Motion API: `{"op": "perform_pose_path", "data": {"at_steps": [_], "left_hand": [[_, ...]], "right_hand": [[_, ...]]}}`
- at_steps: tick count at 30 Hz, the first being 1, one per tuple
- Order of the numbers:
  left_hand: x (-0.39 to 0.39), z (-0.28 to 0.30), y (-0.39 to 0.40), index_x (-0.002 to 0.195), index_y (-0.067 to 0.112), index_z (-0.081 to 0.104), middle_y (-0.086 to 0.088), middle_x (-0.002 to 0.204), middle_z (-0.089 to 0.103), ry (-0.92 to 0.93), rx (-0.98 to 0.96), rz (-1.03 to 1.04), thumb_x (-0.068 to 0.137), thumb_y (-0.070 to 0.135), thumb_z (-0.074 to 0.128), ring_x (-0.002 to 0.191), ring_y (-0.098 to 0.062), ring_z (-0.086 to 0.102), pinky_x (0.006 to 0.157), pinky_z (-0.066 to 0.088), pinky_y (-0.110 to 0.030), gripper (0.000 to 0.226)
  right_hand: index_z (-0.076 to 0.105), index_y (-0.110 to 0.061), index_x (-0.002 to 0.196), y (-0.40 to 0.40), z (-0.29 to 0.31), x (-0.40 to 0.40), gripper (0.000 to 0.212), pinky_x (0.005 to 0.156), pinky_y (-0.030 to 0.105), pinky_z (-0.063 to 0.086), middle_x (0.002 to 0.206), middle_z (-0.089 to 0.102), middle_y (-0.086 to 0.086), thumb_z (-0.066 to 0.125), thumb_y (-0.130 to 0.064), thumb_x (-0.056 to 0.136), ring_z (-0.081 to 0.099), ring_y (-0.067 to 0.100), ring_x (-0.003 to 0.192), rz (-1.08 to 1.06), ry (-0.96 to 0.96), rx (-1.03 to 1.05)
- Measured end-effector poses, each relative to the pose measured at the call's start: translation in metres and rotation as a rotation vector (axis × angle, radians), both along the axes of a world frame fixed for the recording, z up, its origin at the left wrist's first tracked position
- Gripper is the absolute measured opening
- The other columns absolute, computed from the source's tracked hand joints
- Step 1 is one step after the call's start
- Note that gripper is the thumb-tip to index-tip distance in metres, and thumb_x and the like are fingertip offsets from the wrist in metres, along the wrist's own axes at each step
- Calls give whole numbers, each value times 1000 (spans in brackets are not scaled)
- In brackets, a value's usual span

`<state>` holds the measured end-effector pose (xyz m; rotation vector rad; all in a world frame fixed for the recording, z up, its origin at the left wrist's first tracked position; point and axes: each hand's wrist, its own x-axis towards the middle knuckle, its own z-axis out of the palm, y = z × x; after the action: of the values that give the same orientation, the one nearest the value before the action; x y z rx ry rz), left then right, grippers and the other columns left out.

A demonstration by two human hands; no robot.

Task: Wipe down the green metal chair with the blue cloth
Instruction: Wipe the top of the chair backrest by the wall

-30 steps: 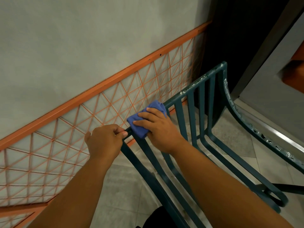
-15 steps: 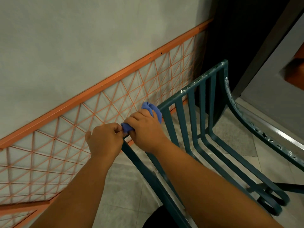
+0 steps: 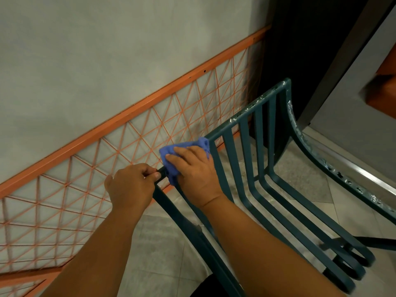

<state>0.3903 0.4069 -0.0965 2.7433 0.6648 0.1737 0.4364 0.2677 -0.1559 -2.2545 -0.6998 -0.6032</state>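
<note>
Left hand (image 3: 130,185) fist-curled — right hand (image 3: 192,168) flat, fingers extended.

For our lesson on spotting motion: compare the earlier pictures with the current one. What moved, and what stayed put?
The right hand slid the blue cloth along the chair's top rail, first toward the left hand, then back away from it toward the rail's far end, more cloth now showing. The left hand kept its grip on the rail's near corner, and the green chair did not visibly shift.
</note>
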Motion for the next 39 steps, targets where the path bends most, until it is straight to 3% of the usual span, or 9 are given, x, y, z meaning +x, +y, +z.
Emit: {"op": "perform_pose_path", "data": {"at_steps": [3, 8, 11, 15, 21, 25, 31, 35, 39], "left_hand": [[-1, 0, -1, 78, 33, 71, 16, 72, 62, -4, 0, 1, 84, 39, 67, 77, -16, 60, 87, 44, -49, 9], [-1, 0, -4, 80, 33, 71, 16, 70, 61, -12, 31, 26, 85, 40, 65, 77, -16, 57, 89, 41, -47, 11], [-2, 1, -7, 79, 32, 72, 15, 72, 64, -28, 30, 47, 85, 38, 66, 77, -13, 54, 91, 39, -48, 10], [-2, 4, -8, 77, 32, 71, 13, 69, 65, -5, 28, 61, 85, 38, 65, 71, -13, 53, 89, 41, -47, 11], [0, 11, -13, 78, 34, 69, 17, 63, 56, 41, 19, 76, 87, 38, 64, 73, -13, 52, 93, 41, -49, 11], [2, 13, -17, 77, 33, 68, 15, 63, 56, 74, 17, 98, 88, 36, 63, 74, -14, 51, 94, 37, -47, 12], [3, 16, -19, 82, 32, 69, 11, 67, 55, 110, 59, 85, 89, 37, 61, 76, -16, 48, 94, 38, -48, 12], [5, 17, -21, 82, 31, 70, 12, 66, 55, 125, 70, 93, 89, 37, 61, 75, -15, 49, 95, 39, -48, 13], [4, 15, -20, 82, 31, 70, 10, 67, 55, 124, 91, 100, 89, 37, 62, 75, -16, 48, 96, 39, -48, 12]], "right_hand": [[58, -29, 123, -13, -1, 13, 39, 97, 51, 36, 128, 57, -1, 51, -34, 85, 41, 27, 124, 97, 94, -265], [64, -19, 99, -7, 35, 34, 32, 101, 50, 28, 102, 62, 3, 42, -40, 90, 47, 27, 107, -119, 248, -353], [64, -18, 101, 17, 41, 30, 36, 103, 49, 24, 103, 62, 5, 36, -40, 92, 46, 28, 109, -79, 326, -458], [67, -16, 93, 11, 13, 15, 15, 100, 45, 33, 95, 64, 3, 62, -28, 84, 51, 27, 100, 59, 131, -180], [70, -14, 107, -28, -13, 24, 32, 92, 52, 46, 118, 64, 9, 61, -8, 76, 48, 27, 114, 216, -18, -10], [71, -11, 99, -13, 8, 22, 42, 87, 54, 45, 106, 68, 9, 79, -3, 59, 54, 31, 107, 122, 163, -54], [70, -19, 107, -29, 7, 28, 42, 94, 47, 38, 112, 67, 3, 73, -5, 67, 54, 29, 111, 202, 110, -85], [65, -18, 108, -18, 22, 38, 29, 98, 46, 33, 108, 64, 3, 61, -22, 79, 47, 28, 112, 4, 207, -294], [68, -16, 106, -15, 5, 25, 33, 97, 52, 35, 109, 66, 4, 62, -14, 73, 51, 31, 111, 178, 124, -133]]}}
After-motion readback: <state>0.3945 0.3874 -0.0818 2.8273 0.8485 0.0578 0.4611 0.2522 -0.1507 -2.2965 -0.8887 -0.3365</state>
